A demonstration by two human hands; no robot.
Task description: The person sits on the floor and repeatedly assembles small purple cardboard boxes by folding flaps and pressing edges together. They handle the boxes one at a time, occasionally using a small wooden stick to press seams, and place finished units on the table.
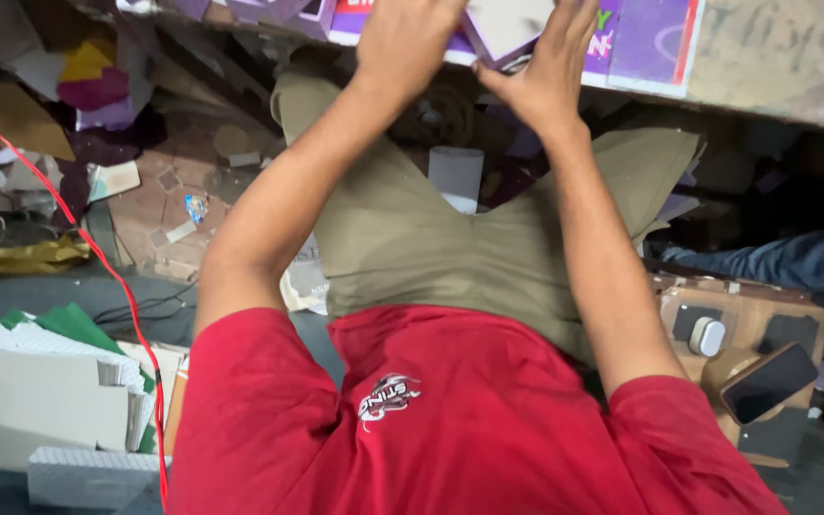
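Both my arms reach forward to a low work surface at the top of the view. My left hand (pixel 402 43) rests on a pale folded cardboard box (pixel 503 24) with purple edges, its fingers out of frame. My right hand (pixel 550 72) grips the same box from the right, thumb pressed on its lower corner. Flat purple printed cartons (pixel 646 43) lie under and beside the box. I sit in a red shirt and olive trousers.
A stack of grey and green cardboard sheets (pixel 45 396) lies at the lower left beside a red cable (pixel 107 272). A wooden stool (pixel 751 329) at the right carries a dark phone (pixel 770 381). Paper scraps litter the floor; another person's blue-clad leg (pixel 793 257) lies at the right.
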